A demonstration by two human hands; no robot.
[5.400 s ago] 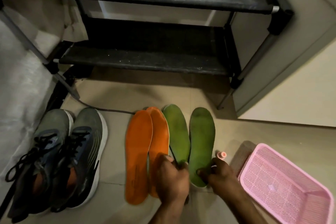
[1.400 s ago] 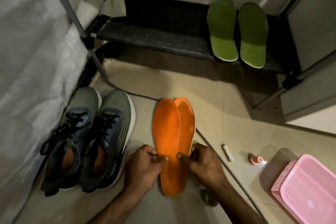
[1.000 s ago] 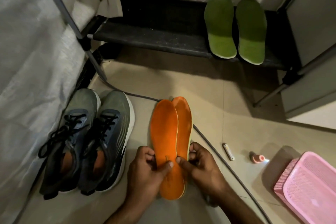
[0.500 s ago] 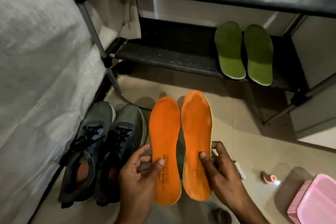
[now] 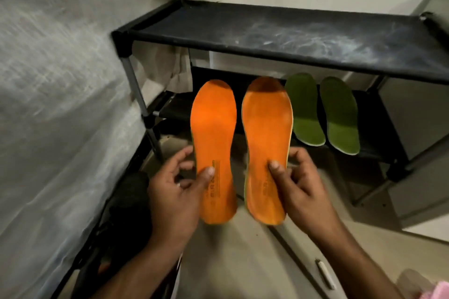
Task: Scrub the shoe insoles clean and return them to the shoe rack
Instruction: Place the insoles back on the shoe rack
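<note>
Two orange insoles are held side by side in the air, toes pointing toward the black shoe rack. My left hand grips the left orange insole near its heel, thumb on top. My right hand grips the right orange insole the same way. Their toe ends overlap the front of the rack's lower shelf in this view. Two green insoles lie flat side by side on the right part of that shelf.
A grey fabric cover hangs at the left beside the rack's leg. Dark shoes lie on the floor behind my left arm. A small white stick and the pink basket's corner are at the bottom right.
Both hands picked the orange insoles off the floor, separated them and carried them up toward the lower shelf. Earlier, the green insoles went from the floor onto that shelf.
</note>
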